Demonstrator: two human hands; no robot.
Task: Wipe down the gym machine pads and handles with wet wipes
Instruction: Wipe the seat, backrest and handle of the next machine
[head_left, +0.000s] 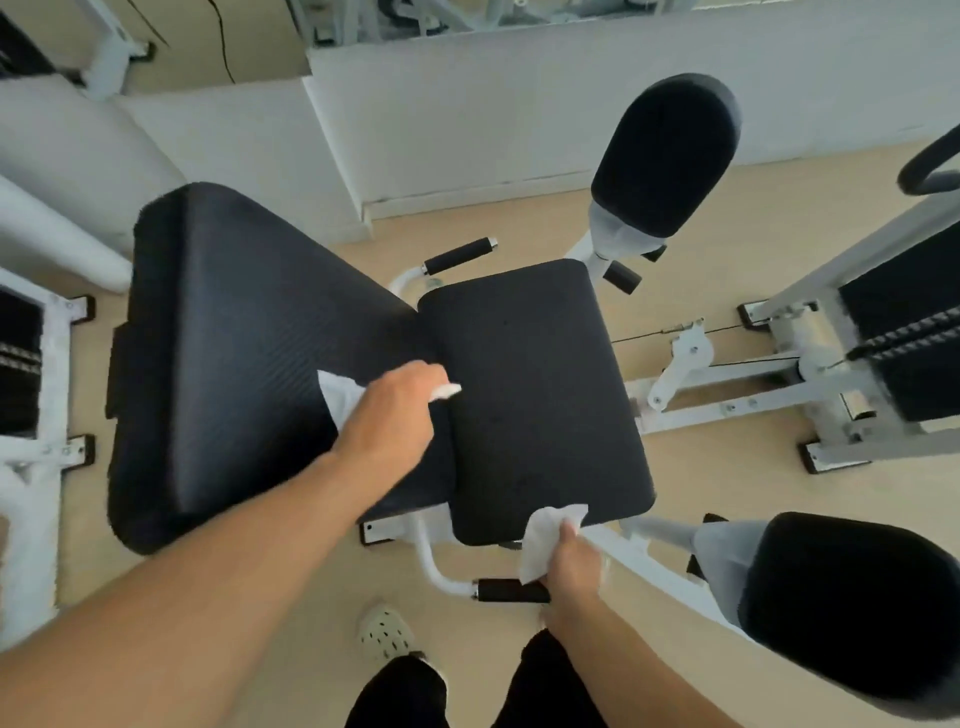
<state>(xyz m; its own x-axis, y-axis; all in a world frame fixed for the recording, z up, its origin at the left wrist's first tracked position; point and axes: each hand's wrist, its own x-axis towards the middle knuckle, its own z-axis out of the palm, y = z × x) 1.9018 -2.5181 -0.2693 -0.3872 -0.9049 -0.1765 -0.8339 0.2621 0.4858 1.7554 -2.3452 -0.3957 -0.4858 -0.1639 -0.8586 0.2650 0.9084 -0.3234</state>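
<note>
Left hand (392, 410) gripping white wet wipe (340, 399) against backrest pad (249, 353); right hand (571, 569) clutching second wipe (545, 540) at seat pad (535, 395) near edge.

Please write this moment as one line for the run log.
left hand: presses wipe on back pad | right hand: holds second wipe at seat pad edge | near handle: untouched

One head-worn view, looking steeply down from above the seat pad (535, 395), wide-angle, edges bowed. The left hand (389, 410) sits mid-frame at arm's reach; the right hand (571, 566) is nearer the lens, below and right of it. Beyond both hands, floor and wall; under them, the wearer's shoe (387, 631).
</note>
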